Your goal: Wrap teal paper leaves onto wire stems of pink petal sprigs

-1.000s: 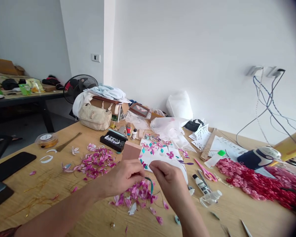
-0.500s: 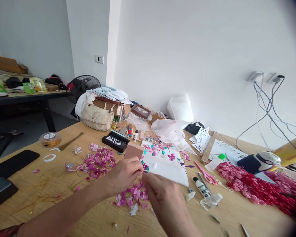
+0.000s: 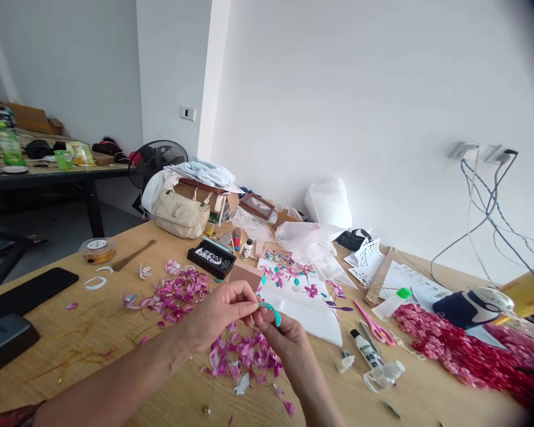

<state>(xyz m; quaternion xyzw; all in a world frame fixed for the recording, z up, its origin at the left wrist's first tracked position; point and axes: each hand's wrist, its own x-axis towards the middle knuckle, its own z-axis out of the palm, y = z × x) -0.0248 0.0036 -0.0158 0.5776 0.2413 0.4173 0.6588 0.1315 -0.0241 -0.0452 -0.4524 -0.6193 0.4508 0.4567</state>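
Observation:
A small curved teal leaf juts out between my two hands over the table. My left hand is closed, with thumb and forefinger pinched at the leaf's left end. From the other side my right hand is closed too, its thumb and fingers against the leaf; the exact grip is partly hidden. Below them lies a heap of pink-purple petals. Another heap of petals is to the left. Just beyond my hands is a white sheet bearing magenta flowers and teal leaves.
To the right lie pink scissors, a small bottle and strands of red and pink petals. A black box and a beige bag stand farther back. At left are a phone and a round container.
The teal leaf has come into sight between my fingers. My right hand has turned and drawn back, uncovering more petals. The view has shifted slightly.

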